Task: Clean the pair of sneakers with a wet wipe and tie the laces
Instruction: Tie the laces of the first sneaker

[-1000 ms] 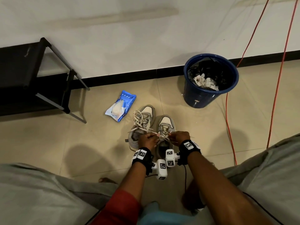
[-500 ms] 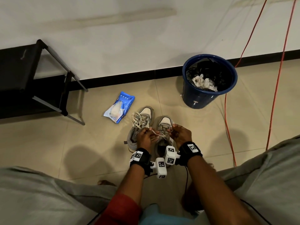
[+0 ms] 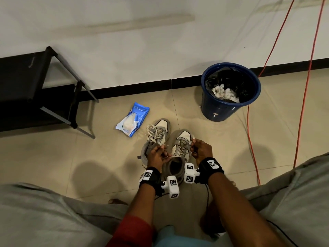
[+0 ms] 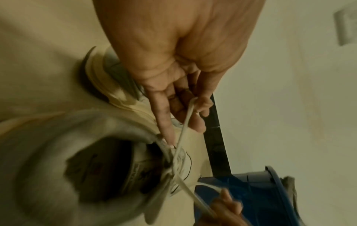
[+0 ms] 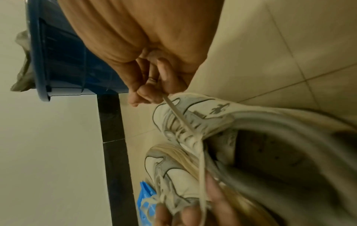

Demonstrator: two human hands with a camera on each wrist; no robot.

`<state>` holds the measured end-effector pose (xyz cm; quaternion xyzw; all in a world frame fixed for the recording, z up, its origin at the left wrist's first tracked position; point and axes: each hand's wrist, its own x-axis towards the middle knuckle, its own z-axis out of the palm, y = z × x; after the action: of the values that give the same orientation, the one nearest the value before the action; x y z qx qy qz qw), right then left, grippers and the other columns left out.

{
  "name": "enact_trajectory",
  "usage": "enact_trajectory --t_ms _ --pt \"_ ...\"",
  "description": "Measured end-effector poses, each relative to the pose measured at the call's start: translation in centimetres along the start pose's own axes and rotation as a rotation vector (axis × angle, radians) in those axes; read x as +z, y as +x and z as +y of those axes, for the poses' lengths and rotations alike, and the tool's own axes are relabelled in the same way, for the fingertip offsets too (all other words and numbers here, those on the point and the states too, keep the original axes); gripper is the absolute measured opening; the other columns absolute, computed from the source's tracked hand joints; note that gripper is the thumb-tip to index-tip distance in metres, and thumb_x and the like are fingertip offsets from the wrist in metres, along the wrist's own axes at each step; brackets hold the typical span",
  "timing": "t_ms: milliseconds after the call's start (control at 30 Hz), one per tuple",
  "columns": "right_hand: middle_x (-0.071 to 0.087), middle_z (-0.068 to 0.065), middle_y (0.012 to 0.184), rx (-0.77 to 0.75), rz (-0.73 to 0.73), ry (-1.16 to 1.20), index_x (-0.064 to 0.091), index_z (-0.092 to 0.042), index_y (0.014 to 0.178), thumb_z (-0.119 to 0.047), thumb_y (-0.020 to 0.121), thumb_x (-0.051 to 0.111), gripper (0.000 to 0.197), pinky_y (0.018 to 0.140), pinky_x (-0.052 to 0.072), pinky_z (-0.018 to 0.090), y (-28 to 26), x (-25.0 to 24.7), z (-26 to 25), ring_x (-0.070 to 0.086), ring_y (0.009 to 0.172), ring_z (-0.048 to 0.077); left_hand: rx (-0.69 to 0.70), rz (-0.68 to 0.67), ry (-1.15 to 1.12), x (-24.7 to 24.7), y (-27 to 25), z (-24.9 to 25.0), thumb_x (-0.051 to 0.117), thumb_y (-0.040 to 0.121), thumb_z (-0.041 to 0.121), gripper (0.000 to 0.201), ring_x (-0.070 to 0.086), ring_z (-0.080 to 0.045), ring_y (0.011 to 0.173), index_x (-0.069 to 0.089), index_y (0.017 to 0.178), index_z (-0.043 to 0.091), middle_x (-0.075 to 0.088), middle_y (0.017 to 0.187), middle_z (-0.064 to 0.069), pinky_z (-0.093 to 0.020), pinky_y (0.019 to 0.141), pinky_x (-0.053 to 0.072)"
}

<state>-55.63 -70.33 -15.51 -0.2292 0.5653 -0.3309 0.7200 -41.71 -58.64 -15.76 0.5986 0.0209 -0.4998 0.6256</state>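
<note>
Two grey and white sneakers stand side by side on the tiled floor. The left sneaker has loose cream laces lying over its tongue. Over the right sneaker both hands work. My left hand pinches one lace end pulled taut from the top eyelets. My right hand pinches the other lace end, drawn up and to the right. The two ends cross above the tongue. A blue wet wipe pack lies on the floor to the left of the shoes.
A blue bucket lined with a black bag holds crumpled white wipes at the back right. Red cables run down the floor on the right. A black metal rack stands against the wall at the left. My grey-clad knees fill both lower corners.
Both hands have drawn apart, the right one going forward and right, pulling the lace ends of the right sneaker taut. The head view has shifted slightly.
</note>
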Motion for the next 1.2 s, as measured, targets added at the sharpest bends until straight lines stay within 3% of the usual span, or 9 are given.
enact_trajectory --t_ms 167,333,433,667,833,900,1033,1100,1200 --pt "0.056 0.008 0.066 -0.035 -0.047 -0.11 0.065 0.004 0.1 -0.001 0.086 0.062 0.016 0.037 0.025 0.017 -0.4 0.4 -0.5 0.044 0.043 0.014 -0.054 -0.094 0.275 0.2 -0.5 -0.8 0.048 0.103 0.012 0.019 0.055 -0.018 0.052 0.062 0.095 0.003 0.048 0.062 -0.006 -0.037 0.05 0.058" --pt "0.058 0.009 0.062 -0.072 -0.073 -0.143 0.067 0.0 0.088 -0.003 0.083 0.068 0.007 0.037 0.025 0.017 -0.9 0.2 -0.8 0.042 0.04 0.015 0.074 -0.069 0.316 0.5 -0.5 0.1 0.047 0.102 0.008 0.02 0.054 -0.018 0.047 0.059 0.088 0.001 0.048 0.057 -0.006 -0.029 0.052 0.05" --pt "0.055 0.009 0.058 -0.047 0.046 -0.083 0.072 0.003 0.088 -0.003 0.081 0.066 0.011 0.036 0.022 0.018 -0.2 -0.3 -0.9 0.041 0.042 0.017 0.137 0.022 0.344 0.1 0.4 0.3 0.051 0.1 0.008 0.021 0.053 -0.021 0.047 0.059 0.091 -0.009 0.05 0.054 -0.006 -0.03 0.057 0.049" --pt "0.051 0.009 0.053 -0.002 0.123 -0.197 0.073 0.005 0.088 0.002 0.08 0.056 0.018 0.036 0.02 0.018 -0.4 -1.4 0.9 0.039 0.04 0.017 -0.01 0.083 0.298 -1.6 -0.2 -1.7 0.049 0.102 0.007 0.022 0.05 -0.019 0.043 0.062 0.088 -0.002 0.046 0.045 0.0 -0.023 0.046 0.051" --pt "0.051 0.006 0.051 0.018 0.159 -0.221 0.074 0.002 0.088 0.0 0.08 0.058 0.018 0.037 0.021 0.019 0.0 -2.0 1.0 0.038 0.04 0.017 -0.08 0.04 0.281 -1.6 -0.6 -2.3 0.05 0.102 0.01 0.017 0.056 -0.02 0.044 0.06 0.092 0.002 0.049 0.051 -0.005 -0.04 0.057 0.057" --pt "0.05 0.005 0.053 0.054 0.125 -0.241 0.074 0.003 0.091 -0.001 0.082 0.056 0.02 0.038 0.02 0.018 -0.1 -2.5 1.0 0.038 0.04 0.016 -0.036 0.049 0.283 -1.4 -0.7 -2.2 0.051 0.101 0.012 0.021 0.059 -0.025 0.053 0.065 0.086 0.004 0.055 0.057 -0.008 -0.047 0.066 0.058" --pt "0.047 0.007 0.061 0.044 -0.145 -0.423 0.075 -0.002 0.091 -0.009 0.084 0.057 0.02 0.042 0.017 0.02 -1.4 -1.0 -1.0 0.033 0.044 0.015 0.085 0.015 0.131 -0.5 -1.0 1.6 0.049 0.103 0.014 0.027 0.06 -0.019 0.054 0.068 0.096 -0.004 0.058 0.058 -0.003 -0.028 0.057 0.055" --pt "0.047 0.011 0.057 -0.003 -0.301 -0.67 0.074 0.003 0.088 -0.006 0.08 0.061 0.018 0.042 0.021 0.021 -2.0 0.6 -2.9 0.034 0.043 0.017 0.203 -0.06 0.325 0.1 -1.2 3.8 0.055 0.1 0.015 0.027 0.056 -0.015 0.048 0.072 0.096 -0.005 0.056 0.052 0.001 -0.027 0.055 0.049" --pt "0.065 0.018 0.064 -0.123 -0.528 -1.357 0.074 0.004 0.082 -0.016 0.075 0.069 0.021 0.044 0.042 0.025 -3.3 2.7 -4.6 0.054 0.048 0.022 0.402 -0.243 1.156 0.1 -0.9 4.5 0.068 0.089 0.029 0.022 0.065 -0.02 0.067 0.079 0.082 0.011 0.067 0.065 0.0 -0.026 0.062 0.042"
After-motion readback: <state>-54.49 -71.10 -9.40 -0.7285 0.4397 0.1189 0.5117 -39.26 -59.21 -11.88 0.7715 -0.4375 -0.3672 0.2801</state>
